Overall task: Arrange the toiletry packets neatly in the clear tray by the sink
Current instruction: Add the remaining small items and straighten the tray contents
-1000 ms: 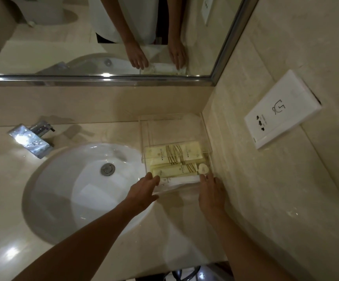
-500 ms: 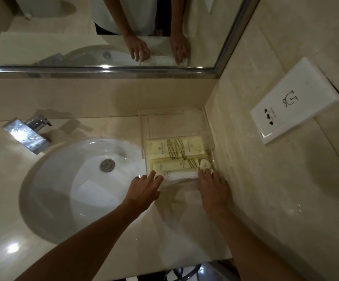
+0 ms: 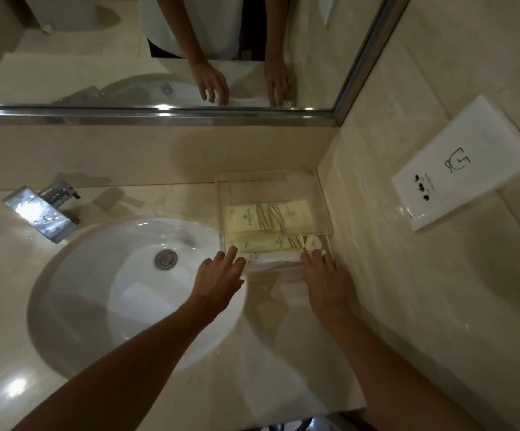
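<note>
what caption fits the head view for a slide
Both hands straighten a white packet at the clear tray's near edge beside the sink.

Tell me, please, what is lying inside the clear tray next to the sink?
Inside the clear tray lie pale yellow packets, a small round white item and, nearest, a white packet. Both hands cover the white packet's ends; whatever lies beneath the packets is hidden.

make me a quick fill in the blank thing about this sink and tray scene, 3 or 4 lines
1. The clear tray sits in the corner to the ____ of the sink.
2. Both hands, the left hand and the right hand, touch the ____ packet at the tray's near edge.
3. The two packets lying further back are pale ____.
4. The faucet stands behind the sink, on its ____ side.

Missing words: right; white; yellow; left
</note>
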